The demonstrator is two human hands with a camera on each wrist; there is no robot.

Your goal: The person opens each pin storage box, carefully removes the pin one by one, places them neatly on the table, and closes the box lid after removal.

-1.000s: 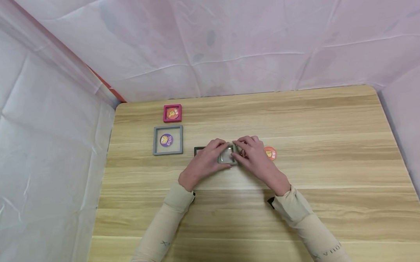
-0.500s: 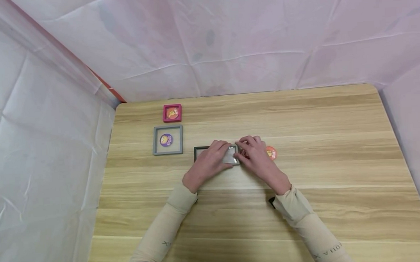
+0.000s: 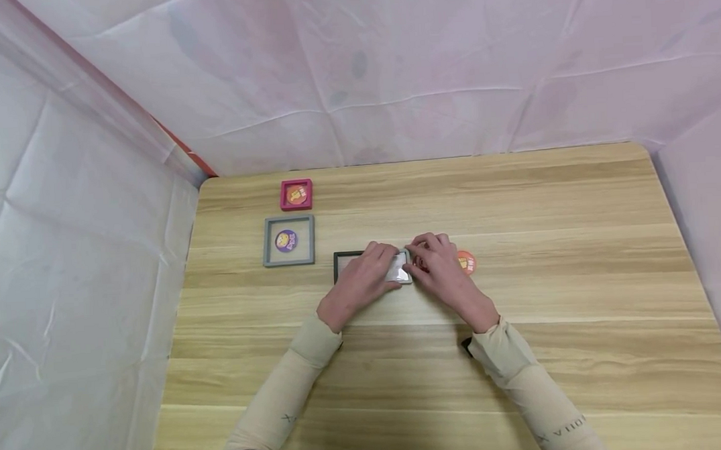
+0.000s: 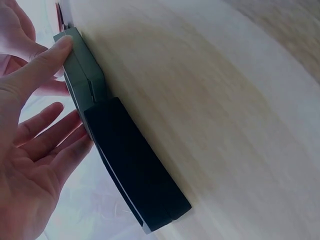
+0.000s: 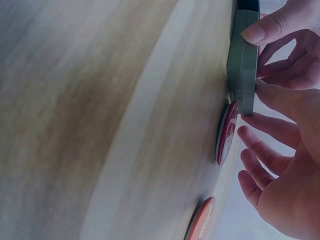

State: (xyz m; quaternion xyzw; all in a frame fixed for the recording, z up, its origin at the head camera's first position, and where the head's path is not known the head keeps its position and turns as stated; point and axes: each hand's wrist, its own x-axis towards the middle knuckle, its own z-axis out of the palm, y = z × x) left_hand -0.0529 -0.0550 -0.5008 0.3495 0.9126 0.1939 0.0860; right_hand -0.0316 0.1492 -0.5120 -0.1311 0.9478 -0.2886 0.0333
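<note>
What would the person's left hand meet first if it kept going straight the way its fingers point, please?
Probably the right hand: the left hand points across the grey frame toward it, and their fingertips nearly meet over the frame's right edge. Depth there is unclear.

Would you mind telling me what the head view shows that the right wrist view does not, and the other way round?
Only the head view shows the pink frame and the grey frame with a purple badge, both at the table's left, and the left hand whole. Only the right wrist view shows a red badge on edge beside the small frame's corner. Both show the small grey-green frame the two hands hold, the right hand and an orange badge.
</note>
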